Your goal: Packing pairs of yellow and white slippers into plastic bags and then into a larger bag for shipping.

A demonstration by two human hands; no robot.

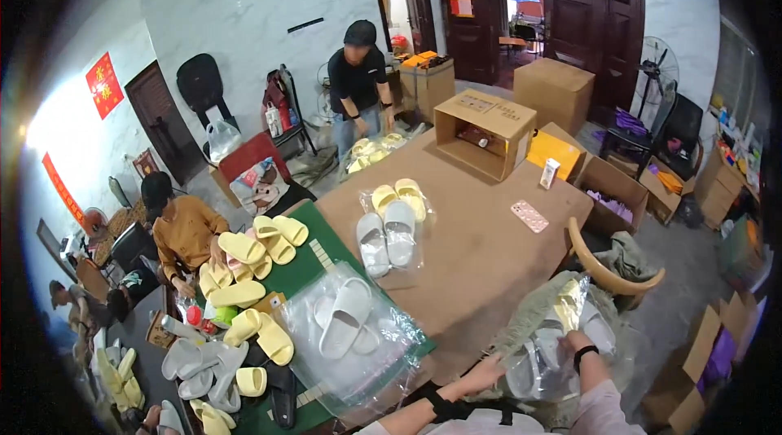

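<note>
A greenish woven sack (515, 327) lies at the near right, filled with clear-bagged grey slippers (520, 371) and a pale yellow bagged piece (571, 303). My left hand (486, 372) is closed at the sack's left edge. Inside the sack's mouth, my right hand (577, 342) is closed on a clear plastic bag of slippers; its fingertips are partly hidden. On the brown table (464, 248) rest bagged grey slippers (398, 233) beside bagged yellow slippers (409, 199). Clear plastic bags (326, 370) with light grey slippers (346, 317) on top lie on the green mat (346, 252).
Loose yellow slippers (277, 341) and grey slippers (224, 374) crowd the left side. One person (191, 231) sits there; another person (358, 76) stands at the table's far end. An open cardboard box (486, 134), a phone (529, 216) and a curved wooden chair back (607, 268) are around me.
</note>
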